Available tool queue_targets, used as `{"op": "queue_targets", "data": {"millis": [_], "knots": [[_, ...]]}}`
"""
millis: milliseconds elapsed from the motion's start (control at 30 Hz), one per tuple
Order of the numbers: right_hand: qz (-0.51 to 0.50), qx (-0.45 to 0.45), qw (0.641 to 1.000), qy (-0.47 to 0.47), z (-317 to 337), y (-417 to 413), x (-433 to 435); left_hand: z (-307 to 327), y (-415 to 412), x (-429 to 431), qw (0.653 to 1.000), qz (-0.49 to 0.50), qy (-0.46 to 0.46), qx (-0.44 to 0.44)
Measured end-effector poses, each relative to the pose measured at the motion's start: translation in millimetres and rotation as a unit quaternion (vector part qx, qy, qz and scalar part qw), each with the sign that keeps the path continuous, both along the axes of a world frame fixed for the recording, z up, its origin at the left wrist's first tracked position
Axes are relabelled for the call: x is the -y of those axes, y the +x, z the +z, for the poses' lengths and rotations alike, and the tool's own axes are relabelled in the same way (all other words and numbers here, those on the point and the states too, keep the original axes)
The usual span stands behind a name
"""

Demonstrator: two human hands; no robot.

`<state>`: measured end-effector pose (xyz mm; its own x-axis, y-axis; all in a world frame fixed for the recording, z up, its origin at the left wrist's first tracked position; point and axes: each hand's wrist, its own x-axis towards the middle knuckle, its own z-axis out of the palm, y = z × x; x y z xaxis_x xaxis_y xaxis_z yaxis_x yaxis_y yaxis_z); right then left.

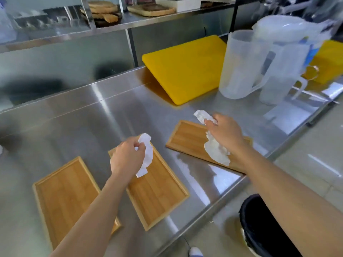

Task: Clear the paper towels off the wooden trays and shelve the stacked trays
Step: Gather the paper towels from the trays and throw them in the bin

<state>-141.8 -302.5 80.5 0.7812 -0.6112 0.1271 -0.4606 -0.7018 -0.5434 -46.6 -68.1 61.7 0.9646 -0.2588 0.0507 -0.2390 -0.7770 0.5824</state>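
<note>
Three wooden trays lie flat on the steel counter: a left tray, a middle tray and a right tray. My left hand hovers over the far end of the middle tray, closed around a crumpled white paper towel. My right hand is above the right tray and grips another crumpled paper towel, which sticks out above and below the fist. The left tray is bare.
A yellow cutting board leans at the counter's back. Clear plastic pitchers stand at the right. A shelf above holds wooden boards. A black bin sits on the floor below the counter's edge.
</note>
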Motion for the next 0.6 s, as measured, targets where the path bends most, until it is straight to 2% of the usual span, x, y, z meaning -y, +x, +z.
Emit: {"op": "queue_targets", "data": {"millis": [167, 300, 467, 600], "knots": [[-0.087, 0.001, 0.996, 0.015, -9, -88, 23, -5, -52, 43, 0.996, -0.086, 0.009, -0.032], [-0.175, 0.020, 0.983, 0.050, -16, -152, 56, -6, -99, 88, 0.990, -0.135, 0.027, -0.026], [-0.206, 0.067, 0.969, 0.118, -32, -224, 102, -16, -166, 143, 0.985, -0.166, 0.045, 0.001], [-0.226, 0.061, 0.959, 0.162, -52, -280, 137, -36, -226, 186, 0.983, -0.177, 0.043, 0.007]]}}
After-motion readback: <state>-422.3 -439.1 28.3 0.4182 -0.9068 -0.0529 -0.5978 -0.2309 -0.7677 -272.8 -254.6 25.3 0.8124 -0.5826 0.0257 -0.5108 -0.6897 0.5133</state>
